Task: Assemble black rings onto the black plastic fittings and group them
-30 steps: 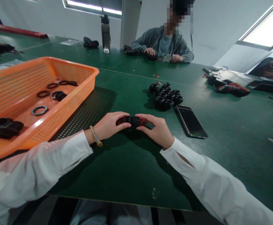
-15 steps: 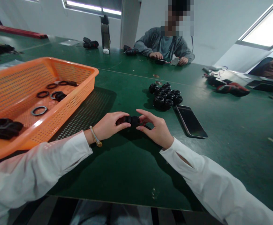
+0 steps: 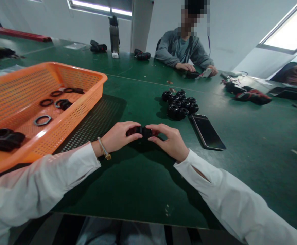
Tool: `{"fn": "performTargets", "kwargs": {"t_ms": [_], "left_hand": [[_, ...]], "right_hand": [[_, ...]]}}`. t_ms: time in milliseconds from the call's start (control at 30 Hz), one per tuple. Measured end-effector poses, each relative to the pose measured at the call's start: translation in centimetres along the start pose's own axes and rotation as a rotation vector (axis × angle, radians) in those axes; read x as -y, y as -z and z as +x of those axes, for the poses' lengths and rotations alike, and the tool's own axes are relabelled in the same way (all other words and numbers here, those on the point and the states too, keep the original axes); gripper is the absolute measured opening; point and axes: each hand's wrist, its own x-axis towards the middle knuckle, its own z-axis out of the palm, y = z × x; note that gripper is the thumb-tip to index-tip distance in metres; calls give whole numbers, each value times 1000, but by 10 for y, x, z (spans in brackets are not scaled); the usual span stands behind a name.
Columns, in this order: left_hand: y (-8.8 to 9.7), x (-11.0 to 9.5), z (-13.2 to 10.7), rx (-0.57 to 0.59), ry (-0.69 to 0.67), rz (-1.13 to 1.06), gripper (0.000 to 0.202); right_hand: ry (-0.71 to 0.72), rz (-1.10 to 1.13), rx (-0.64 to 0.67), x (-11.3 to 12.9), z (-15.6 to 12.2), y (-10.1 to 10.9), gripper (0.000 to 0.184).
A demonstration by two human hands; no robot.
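Observation:
Both of my hands meet over the green table (image 3: 143,177) on one small black threaded fitting (image 3: 142,131). My left hand (image 3: 119,136) pinches its left end between thumb and fingers. My right hand (image 3: 170,141) has its fingers curled round the right end. A cluster of several similar black fittings (image 3: 180,103) stands just beyond my hands. An orange perforated basket (image 3: 69,115) to my left holds several black rings (image 3: 58,98) and black nuts (image 3: 5,139).
A dark phone (image 3: 206,132) lies face up right of my hands. Across the table a person in a grey jacket (image 3: 182,51) handles small parts. A bottle (image 3: 114,34) stands at the far edge. Black and red tools (image 3: 247,93) lie at the right.
My right hand's fingers, lifted off the fitting half a second ago, have closed round it again. The person opposite has shifted their hands to the right.

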Motion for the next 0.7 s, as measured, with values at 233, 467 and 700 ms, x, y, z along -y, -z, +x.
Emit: {"fn": "performTargets", "kwargs": {"t_ms": [233,467,700], "left_hand": [[0,0,0,9,-21,-13,38],[0,1,-1,6,-28,-18,38],[1,0,0,19,-7,-10,37]], "right_hand": [[13,31,0,0,0,1,31],[-21,67,-19,0,-1,-1,29],[-56,76,-3,0,-1,0,32]]}}
